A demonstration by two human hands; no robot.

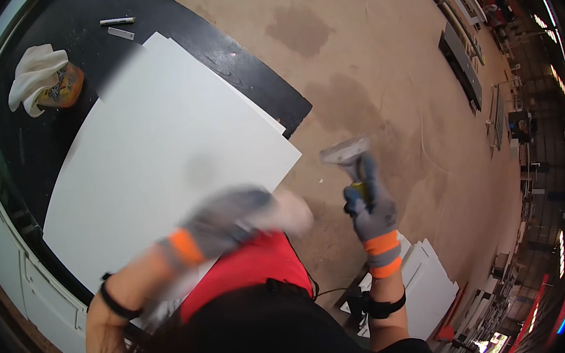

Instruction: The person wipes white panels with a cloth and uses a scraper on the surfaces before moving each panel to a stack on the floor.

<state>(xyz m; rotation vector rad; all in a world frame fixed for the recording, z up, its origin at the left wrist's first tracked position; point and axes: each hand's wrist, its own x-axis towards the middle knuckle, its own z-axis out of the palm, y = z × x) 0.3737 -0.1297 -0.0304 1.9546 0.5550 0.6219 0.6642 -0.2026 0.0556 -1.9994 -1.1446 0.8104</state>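
My right hand (373, 213), in a grey glove with an orange cuff, is closed around the handle of a scraper (345, 153). The scraper's wide blade points up and left, held over the floor beyond the table edge. Smeared by motion, my left hand (233, 218) wears a matching glove and is above the near right part of a large white panel (169, 140). A pale, blurred wad (290, 214) that looks like a cloth juts from its fingers. The panel lies flat on a black table (259, 71), with the edge of another sheet showing under it.
At the table's left stands an orange-and-yellow tub (67, 88) with a white cloth (36, 73) draped over it. A marker pen (117, 21) and a small flat grey piece (120, 33) lie farther back. More white panels (427, 281) are stacked at my right, above the concrete floor (387, 98).
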